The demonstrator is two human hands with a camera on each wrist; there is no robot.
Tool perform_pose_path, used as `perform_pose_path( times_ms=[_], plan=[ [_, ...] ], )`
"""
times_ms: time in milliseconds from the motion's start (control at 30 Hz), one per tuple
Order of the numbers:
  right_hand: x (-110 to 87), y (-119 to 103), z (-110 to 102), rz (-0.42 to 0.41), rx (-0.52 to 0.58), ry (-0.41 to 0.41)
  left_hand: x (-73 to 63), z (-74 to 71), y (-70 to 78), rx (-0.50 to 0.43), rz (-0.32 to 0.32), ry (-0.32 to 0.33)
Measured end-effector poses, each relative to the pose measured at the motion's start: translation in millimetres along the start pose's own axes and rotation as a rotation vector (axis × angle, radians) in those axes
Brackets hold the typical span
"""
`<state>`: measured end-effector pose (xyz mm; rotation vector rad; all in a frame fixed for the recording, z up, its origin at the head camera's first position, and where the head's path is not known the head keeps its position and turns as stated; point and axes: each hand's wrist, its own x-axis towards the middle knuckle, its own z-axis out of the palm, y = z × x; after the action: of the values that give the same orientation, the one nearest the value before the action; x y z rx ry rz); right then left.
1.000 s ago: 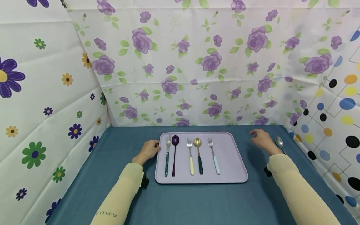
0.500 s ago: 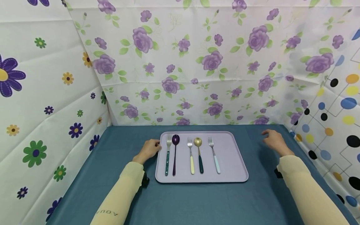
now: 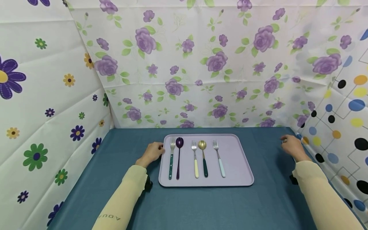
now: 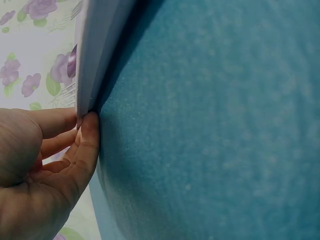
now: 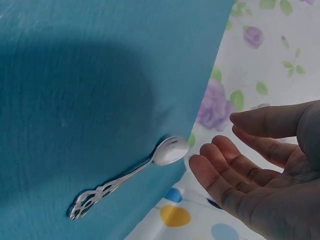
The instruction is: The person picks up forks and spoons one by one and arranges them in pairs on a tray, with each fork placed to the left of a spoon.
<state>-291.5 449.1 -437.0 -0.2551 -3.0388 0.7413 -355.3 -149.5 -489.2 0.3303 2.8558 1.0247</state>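
My left hand (image 3: pixel 152 152) pinches the left rim of a pale lilac tray (image 3: pixel 240 169), and the left wrist view shows fingertips on both sides of that edge. On the tray lie a fork with a green handle (image 3: pixel 171 164), a purple spoon (image 3: pixel 178 159), a fork with a yellow handle (image 3: pixel 196 167), a gold spoon with a dark green handle (image 3: pixel 205 167) and a fork with a light blue handle (image 3: pixel 221 167). Over the table's right side hovers my right hand (image 3: pixel 294 147), fingers loosely bent and holding nothing. Near its fingertips lies a silver spoon (image 5: pixel 170 151) with an openwork handle, hidden in the head view.
A blue-green cloth (image 3: pixel 218 207) covers the table. Behind it hangs a curtain with purple roses (image 3: pixel 145 41). A flower-patterned sheet (image 3: pixel 54 92) flanks the left, and a dotted sheet (image 3: pixel 345 134) stands close beside the right hand.
My right hand has moved to the right, away from the tray, and now covers the silver spoon in the head view. The left hand and the tray have stayed in place.
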Motion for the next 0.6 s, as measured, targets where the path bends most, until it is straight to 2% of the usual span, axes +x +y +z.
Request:
perform_pose_path(
  times_ms=[267,467,600],
  plan=[
    [0.6,21,1,0.029,-0.002,0.043,0.7,1.3,1.7,0.003,-0.008,-0.007],
    [-0.5,38,3,-0.006,-0.004,0.052,-0.9,1.2,2.7,0.001,-0.008,-0.001],
    [-1.1,46,7,-0.003,-0.042,0.058,-0.7,1.4,3.0,-0.001,-0.016,-0.004]
  ],
)
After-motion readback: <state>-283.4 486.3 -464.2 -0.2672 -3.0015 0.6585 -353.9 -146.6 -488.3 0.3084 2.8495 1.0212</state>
